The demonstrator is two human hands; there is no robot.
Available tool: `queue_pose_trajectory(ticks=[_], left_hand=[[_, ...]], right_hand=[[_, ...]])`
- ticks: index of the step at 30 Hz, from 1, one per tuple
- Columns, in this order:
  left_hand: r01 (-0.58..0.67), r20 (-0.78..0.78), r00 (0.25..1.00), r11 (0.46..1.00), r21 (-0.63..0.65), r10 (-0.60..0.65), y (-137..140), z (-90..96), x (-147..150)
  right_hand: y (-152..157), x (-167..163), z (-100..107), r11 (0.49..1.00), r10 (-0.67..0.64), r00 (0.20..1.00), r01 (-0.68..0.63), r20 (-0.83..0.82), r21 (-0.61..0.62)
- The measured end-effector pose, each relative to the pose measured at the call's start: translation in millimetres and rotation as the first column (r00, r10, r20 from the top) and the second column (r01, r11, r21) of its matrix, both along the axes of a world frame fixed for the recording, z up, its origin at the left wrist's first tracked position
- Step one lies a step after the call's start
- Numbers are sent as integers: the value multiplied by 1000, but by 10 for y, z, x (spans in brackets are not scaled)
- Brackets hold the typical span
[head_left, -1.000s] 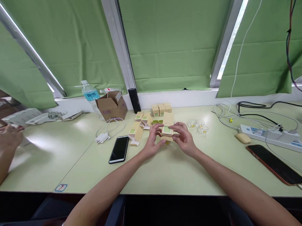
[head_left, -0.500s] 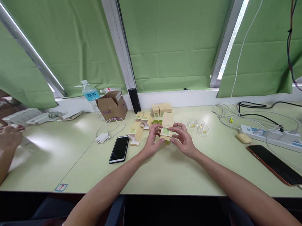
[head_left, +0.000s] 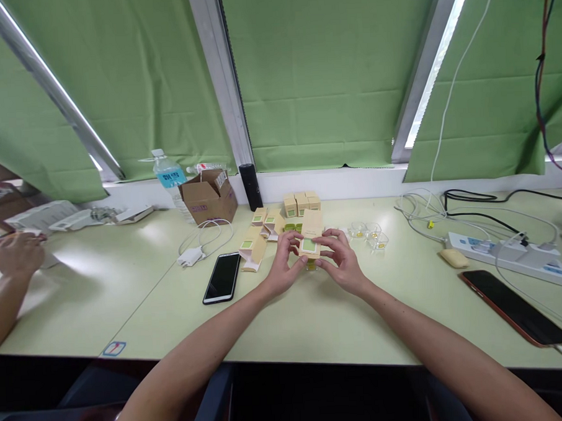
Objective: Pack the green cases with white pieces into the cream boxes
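Between my two hands is a small kraft-paper box with a green window, its long upper panel leaning away from me. My left hand grips the left side with curled fingers and the thumb at the lower corner. From the right, my right hand holds it, index finger on the front and thumb low. Just under the box's lower edge shows a small clear, yellow-green piece, partly hidden. Several flattened or part-folded kraft boxes lie left of my hands. Small green pieces sit behind them.
Closed kraft boxes stand at the back. Clear little cups are on the right. A phone, charger and brown carton lie left. Rightward are a power strip and another phone. Another person's hands work far left.
The lower edge of the box in my hands has shifted slightly, and its bottom flap no longer shows apart. Both hands have hardly moved. The other person's hands moved a little.
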State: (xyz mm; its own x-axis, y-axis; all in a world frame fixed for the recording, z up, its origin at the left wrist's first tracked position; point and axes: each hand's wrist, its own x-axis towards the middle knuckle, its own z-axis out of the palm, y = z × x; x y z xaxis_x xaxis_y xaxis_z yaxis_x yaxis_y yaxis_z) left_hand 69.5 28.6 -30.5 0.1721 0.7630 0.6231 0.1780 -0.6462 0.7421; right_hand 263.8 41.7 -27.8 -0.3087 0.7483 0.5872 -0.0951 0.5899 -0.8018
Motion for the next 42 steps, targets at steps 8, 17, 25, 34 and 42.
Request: queue_pose_trajectory(ticks=[8,17,25,34,42], left_hand=[[-12,-17,1000,999,36,13,24,-8,-29],[-39,-25,999,999,30,40,18,1,7],[-68,-42,997,998,16,69,17,-3,8],[-83,-51,995,997,0,83,15,2,16],[-80,-67,994,996,25,82,15,17,10]], right_hand=[[5,-1,-7,1000,-11,1000,11,-10,12],[21,-16,-42,999,-33,999,33,-20,20],[38,-14,-41,997,-53,998,54,-20,50],[59,6,-59,994,-61,998,60,1,92],[58,15,-44,988,-90,995,84,44,129]])
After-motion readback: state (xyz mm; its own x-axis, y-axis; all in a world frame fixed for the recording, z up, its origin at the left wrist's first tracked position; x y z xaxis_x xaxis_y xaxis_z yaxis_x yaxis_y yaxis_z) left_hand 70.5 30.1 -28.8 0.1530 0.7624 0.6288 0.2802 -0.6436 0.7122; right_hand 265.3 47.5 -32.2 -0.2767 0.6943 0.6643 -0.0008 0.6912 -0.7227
